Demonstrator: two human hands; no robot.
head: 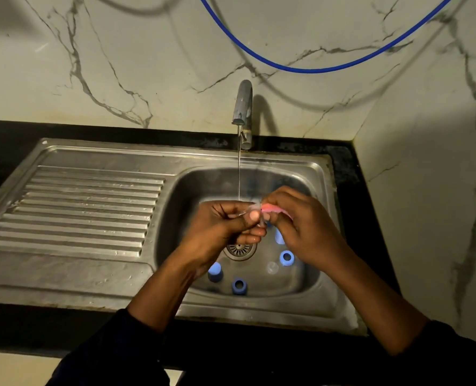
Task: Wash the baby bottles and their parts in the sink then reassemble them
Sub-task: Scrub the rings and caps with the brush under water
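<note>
**Scrubbing a small part under the tap.** The left hand [220,227] pinches a clear soft part [253,210], probably a teat, between thumb and curled fingers, so its grip is clamped on that piece. The right hand [306,227] has its grip closed round a pink scrubber [276,210]; whether this is a brush or a sponge cannot be told. The scrubber's near end meets the clear part just beside the thin water stream [239,168] falling from the tap [243,107]. Both hands are held above the sink [321,176], over the drain strainer [238,250]. To do this step well, the part should sit squarely under the stream and be turned between the fingertips. That way the scrubber would reach the inside as well as the rim, with a pinch light enough not to fold the soft wall shut. On the basin floor below the hands lie a blue collar [287,257], a second blue collar [239,286], a blue cap [215,271] and another clear piece [272,267], apparently awaiting their turn. One further blue piece [279,236] shows partly behind the right hand.
</note>
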